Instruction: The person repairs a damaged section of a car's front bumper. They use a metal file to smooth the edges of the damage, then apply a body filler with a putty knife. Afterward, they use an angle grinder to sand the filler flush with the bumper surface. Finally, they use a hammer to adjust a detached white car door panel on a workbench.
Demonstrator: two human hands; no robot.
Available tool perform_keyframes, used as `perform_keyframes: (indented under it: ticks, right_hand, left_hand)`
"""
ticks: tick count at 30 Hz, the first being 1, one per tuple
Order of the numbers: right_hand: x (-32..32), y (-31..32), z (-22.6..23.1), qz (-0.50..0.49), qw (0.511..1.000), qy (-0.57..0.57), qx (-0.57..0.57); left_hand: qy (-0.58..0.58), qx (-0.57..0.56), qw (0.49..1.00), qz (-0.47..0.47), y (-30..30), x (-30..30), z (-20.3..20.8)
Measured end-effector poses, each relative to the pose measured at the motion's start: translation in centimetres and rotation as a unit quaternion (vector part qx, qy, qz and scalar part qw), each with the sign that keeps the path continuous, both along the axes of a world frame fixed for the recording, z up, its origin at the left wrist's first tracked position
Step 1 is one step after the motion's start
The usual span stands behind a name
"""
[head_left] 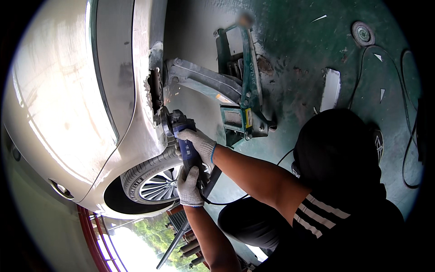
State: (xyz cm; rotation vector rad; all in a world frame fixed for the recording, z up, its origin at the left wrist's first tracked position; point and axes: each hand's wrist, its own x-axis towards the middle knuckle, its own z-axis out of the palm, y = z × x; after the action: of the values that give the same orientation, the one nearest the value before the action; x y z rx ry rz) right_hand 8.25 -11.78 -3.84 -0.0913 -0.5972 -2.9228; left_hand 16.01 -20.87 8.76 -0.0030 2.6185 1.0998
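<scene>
Both my hands wear pale knitted gloves and are closed on a blue and black angle grinder point(188, 153). My right hand point(199, 142) grips its body just behind the head; my left hand point(188, 189) wraps the rear end, where a black cord trails off. The grinder's head is against the lower edge of a pale car body point(122, 149), beside a jagged opening point(155, 90) in scraped, bare metal. A few small sparks show near that opening. Close by my hands is the car's wheel point(154, 181) with a multi-spoke rim. The grinder's disc is mostly hidden.
A green floor jack point(248, 86) stands beside the car, its lifting arm point(204, 78) reaching to the body edge. On the green floor lie a pale metal strip point(331, 89), small scraps, a round disc-like object point(363, 33) and dark cable point(403, 81). My bent knee point(337, 145) is at the right.
</scene>
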Motion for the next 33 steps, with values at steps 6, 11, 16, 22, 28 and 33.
perform_keyframes:
  ticks: [6,11,16,22,28,33]
  right_hand:
    - [-0.4,0.9,0.0,-0.006,0.999,-0.005,-0.048]
    - [-0.7,0.0,-0.5,-0.001,1.000,0.002,-0.026]
    - [-0.7,0.1,0.5,-0.011,0.999,-0.022,-0.032]
    - [0.9,1.0,1.8,-0.017,0.999,-0.039,-0.019]
    - [0.3,-0.5,1.3,0.004,0.999,-0.042,-0.001]
    - [0.0,1.0,1.4,-0.033,0.998,-0.026,-0.050]
  left_hand:
    - [-0.005,-0.010,0.999,-0.035,0.8,-0.8,0.1]
    - [-0.012,0.024,0.999,-0.018,0.2,-0.6,-0.5]
    - [-0.029,0.015,0.999,-0.035,-0.3,-1.5,0.6]
    - [-0.037,-0.004,0.998,-0.051,-1.8,-2.4,1.9]
    - [-0.053,0.011,0.998,-0.045,-2.8,-2.1,1.4]
    - [-0.046,-0.012,0.996,-0.075,-1.2,-3.0,1.9]
